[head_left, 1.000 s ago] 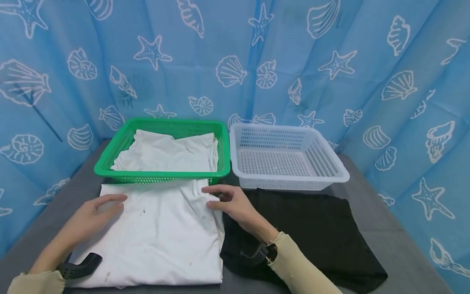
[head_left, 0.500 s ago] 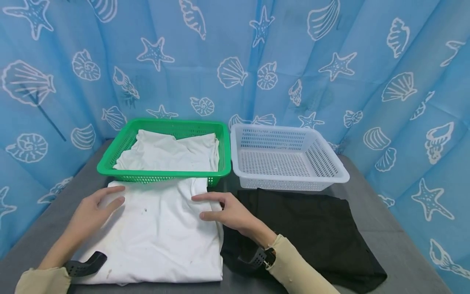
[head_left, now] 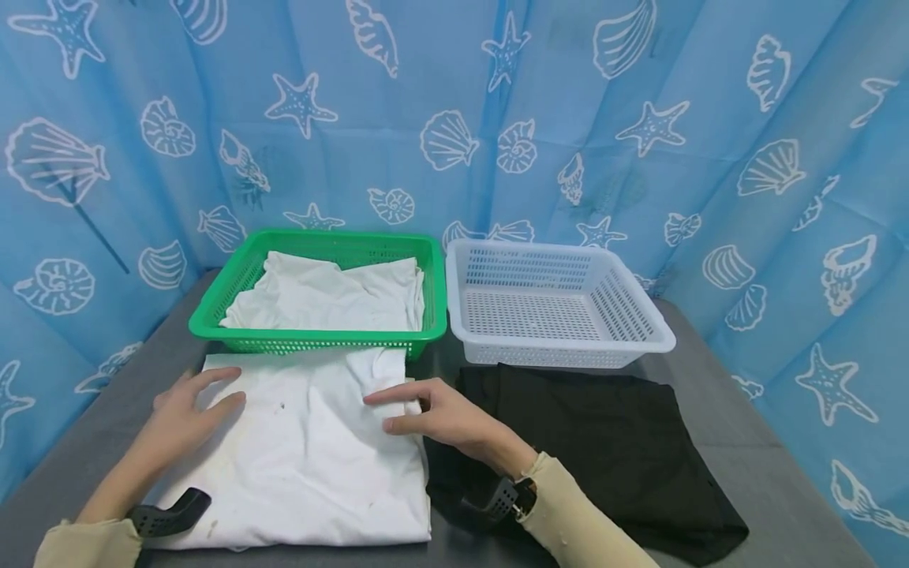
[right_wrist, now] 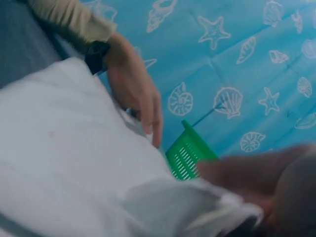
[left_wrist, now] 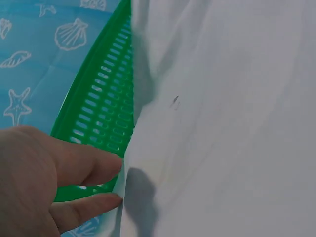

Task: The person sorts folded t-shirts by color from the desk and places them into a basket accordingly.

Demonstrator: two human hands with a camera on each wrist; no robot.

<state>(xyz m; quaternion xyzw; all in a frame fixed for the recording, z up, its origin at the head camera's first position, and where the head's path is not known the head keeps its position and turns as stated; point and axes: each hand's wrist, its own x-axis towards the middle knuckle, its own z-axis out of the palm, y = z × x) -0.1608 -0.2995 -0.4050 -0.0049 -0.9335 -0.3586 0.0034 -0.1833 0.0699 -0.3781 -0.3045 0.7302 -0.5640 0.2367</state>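
Note:
A white folded garment [head_left: 305,450] with a few small dark spots lies flat in front of the green basket in the head view. At its left edge is my left hand [head_left: 186,410], thumb and index finger spread; the left wrist view has the fingertips [left_wrist: 114,167] right at the cloth's edge. Over the right edge reaches my right hand [head_left: 440,414], its index finger extended across the fabric and the thumb apart below it. In the right wrist view this hand [right_wrist: 261,173] is blurred beside the raised cloth edge. The right hand's other fingers are mostly hidden.
The green basket [head_left: 319,337] behind holds white folded cloth [head_left: 327,296]. Right of it stands a pale blue perforated basket [head_left: 561,347]. Black folded fabric [head_left: 604,450] lies on the grey table [head_left: 746,418] beside my right forearm. A blue shell-patterned curtain [head_left: 454,79] hangs behind.
My right hand has shifted left and slightly down over the white garment. The left hand has moved slightly along the left edge. The garment's upper left corner has shifted a little rightward.

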